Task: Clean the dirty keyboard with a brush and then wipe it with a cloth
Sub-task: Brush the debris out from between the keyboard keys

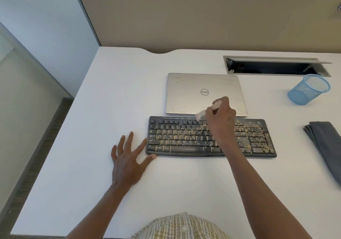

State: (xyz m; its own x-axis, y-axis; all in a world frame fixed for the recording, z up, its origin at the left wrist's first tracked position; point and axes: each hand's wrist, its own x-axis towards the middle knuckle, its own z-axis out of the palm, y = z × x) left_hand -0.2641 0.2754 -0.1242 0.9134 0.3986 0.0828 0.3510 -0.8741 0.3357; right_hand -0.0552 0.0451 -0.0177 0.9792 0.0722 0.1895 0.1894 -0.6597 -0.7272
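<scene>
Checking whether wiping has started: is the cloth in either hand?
No: the folded grey cloth lies on the desk, the right hand grips the brush, and the left hand rests flat.

Readable marks on the desk

The closed laptop [204,93] lid bears a circled "DELL" logo, upside down; the keyboard [210,137] print is illegible.

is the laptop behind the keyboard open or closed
Closed. The laptop lies flat behind the keyboard with its silver lid and logo facing up; no screen shows.

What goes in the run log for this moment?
phase: brushing | right hand: holds pale brush | dusty black keyboard: crumbs remain | left hand: flat, braces edge | folded grey cloth: untouched
</scene>
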